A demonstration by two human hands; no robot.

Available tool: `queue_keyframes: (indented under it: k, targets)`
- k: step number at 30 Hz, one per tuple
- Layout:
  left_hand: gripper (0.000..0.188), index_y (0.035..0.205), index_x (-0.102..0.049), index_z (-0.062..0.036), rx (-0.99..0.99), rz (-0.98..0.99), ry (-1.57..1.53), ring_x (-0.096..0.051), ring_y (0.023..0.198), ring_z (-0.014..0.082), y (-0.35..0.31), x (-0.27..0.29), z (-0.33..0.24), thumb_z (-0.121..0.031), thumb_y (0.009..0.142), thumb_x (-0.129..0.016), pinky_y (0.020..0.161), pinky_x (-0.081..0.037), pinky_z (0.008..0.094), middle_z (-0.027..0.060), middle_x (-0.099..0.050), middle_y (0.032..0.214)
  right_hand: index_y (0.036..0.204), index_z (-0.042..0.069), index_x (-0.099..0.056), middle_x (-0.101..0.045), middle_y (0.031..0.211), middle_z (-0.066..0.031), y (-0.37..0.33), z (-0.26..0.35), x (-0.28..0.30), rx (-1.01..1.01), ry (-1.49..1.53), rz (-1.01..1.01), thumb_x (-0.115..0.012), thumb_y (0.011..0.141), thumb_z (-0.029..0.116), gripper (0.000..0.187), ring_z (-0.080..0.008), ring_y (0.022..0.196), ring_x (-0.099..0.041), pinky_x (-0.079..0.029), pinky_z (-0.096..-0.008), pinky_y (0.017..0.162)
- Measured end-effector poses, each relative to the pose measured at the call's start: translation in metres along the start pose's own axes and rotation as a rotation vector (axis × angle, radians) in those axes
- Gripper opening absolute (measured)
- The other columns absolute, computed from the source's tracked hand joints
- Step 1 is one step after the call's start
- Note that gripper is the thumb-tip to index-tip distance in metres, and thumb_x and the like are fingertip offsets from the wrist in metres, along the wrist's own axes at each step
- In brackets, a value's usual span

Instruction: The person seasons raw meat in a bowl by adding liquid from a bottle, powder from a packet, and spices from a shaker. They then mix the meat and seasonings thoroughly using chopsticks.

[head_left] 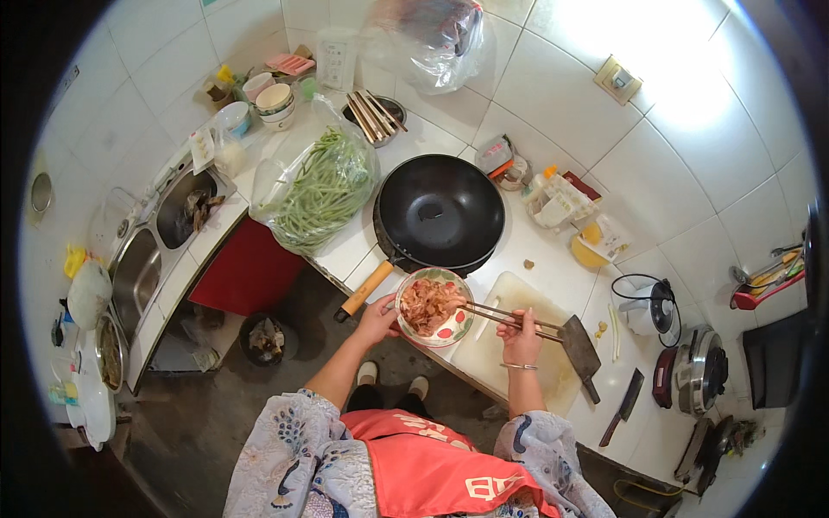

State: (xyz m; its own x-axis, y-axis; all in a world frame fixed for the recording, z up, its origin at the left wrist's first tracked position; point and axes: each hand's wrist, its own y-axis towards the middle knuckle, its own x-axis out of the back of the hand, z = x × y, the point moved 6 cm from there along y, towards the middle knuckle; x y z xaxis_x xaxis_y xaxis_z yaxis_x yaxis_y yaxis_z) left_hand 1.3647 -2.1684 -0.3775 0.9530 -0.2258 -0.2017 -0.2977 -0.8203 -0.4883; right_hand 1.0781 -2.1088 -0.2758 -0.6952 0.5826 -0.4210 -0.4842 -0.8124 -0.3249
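Observation:
My left hand (379,320) is closed on the left rim of a white bowl (460,332) with a red and green pattern. Sliced raw meat (427,304) fills the bowl. A pair of dark chopsticks (496,316) is gripped in my right hand (521,338), their tips at the meat by the bowl's right side. Just beyond the bowl sits a black wok (442,207) with a wooden handle (370,287) pointing toward me; a little liquid shows at its bottom. Under my right hand lies a pale cutting board (492,363), with a cleaver (579,352) on its right part.
A plastic bag of green beans (321,194) stands left of the wok. A second knife (623,404) lies on the counter at right, near a lidded cooker (700,371). The sink (138,274) is at left, and a black bin (266,338) stands on the floor.

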Motion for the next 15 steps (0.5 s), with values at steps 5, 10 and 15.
queue_keyframes:
  k: [5, 10, 15]
  targets:
    - [0.045, 0.128, -0.040, -0.0123, -0.001, 0.005, -0.019, -0.059, 0.060, 0.0107, -0.001, -0.001, -0.001, -0.011, 0.085, -0.050, 0.049, -0.050, 0.0246, 0.0027, -0.060, 0.076, 0.084, 0.003, -0.053, -0.057, 0.066, -0.0087, 0.011, -0.007, -0.007, -0.050, -0.230, 0.020, -0.046, 0.090, 0.029, 0.028, -0.0183, 0.049, -0.057, -0.049, -0.0288, 0.045]
    - [0.044, 0.128, -0.040, -0.0136, 0.002, -0.001, 0.001, -0.059, 0.062, 0.0106, -0.001, -0.001, 0.002, -0.011, 0.085, -0.049, 0.049, -0.050, 0.0248, 0.0034, -0.060, 0.082, 0.085, 0.001, -0.051, -0.056, 0.066, -0.0100, 0.009, -0.013, -0.004, 0.067, -0.201, -0.003, -0.045, 0.091, 0.027, 0.027, -0.0185, 0.048, -0.057, -0.049, -0.0282, 0.045]
    - [0.044, 0.128, -0.040, -0.0120, 0.001, 0.005, 0.002, -0.059, 0.062, 0.0104, -0.001, -0.002, -0.001, -0.010, 0.085, -0.049, 0.050, -0.050, 0.0248, 0.0039, -0.060, 0.082, 0.089, 0.000, -0.054, -0.058, 0.074, -0.0110, -0.009, -0.029, -0.052, 0.161, -0.266, 0.159, -0.048, 0.090, 0.023, 0.024, -0.0179, 0.055, -0.059, -0.051, -0.0279, 0.051]
